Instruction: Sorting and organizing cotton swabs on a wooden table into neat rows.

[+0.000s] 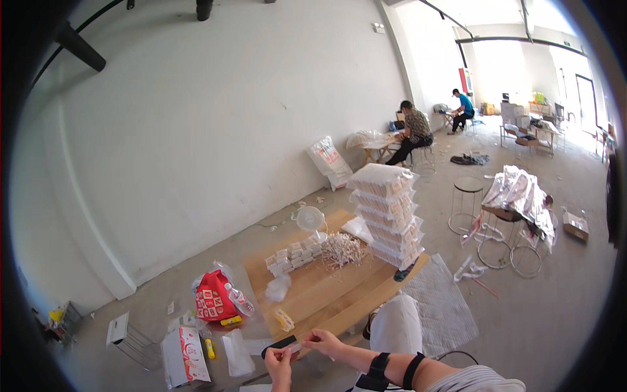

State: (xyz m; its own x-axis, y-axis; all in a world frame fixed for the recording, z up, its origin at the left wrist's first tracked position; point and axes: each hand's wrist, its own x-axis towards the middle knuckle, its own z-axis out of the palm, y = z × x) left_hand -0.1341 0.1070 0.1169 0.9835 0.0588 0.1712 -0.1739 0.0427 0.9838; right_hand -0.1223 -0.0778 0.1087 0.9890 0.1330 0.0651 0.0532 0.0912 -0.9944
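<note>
At the near edge of the wooden table, my left hand and my right hand are close together, fingers pinched. Something small and pale may lie between them, too small to make out. A flat black object lies just beyond my left hand; I cannot tell if that hand touches it. Nearest on the tabletop is a small yellow-and-white pack. Farther back are a crumpled clear plastic bag, rows of small white packs and a loose heap of what look like cotton swabs.
A tall stack of filled clear bags stands at the table's right end, near a white fan. Left of the table are a red bag, a plastic bottle and a carton. Two people sit working farther back.
</note>
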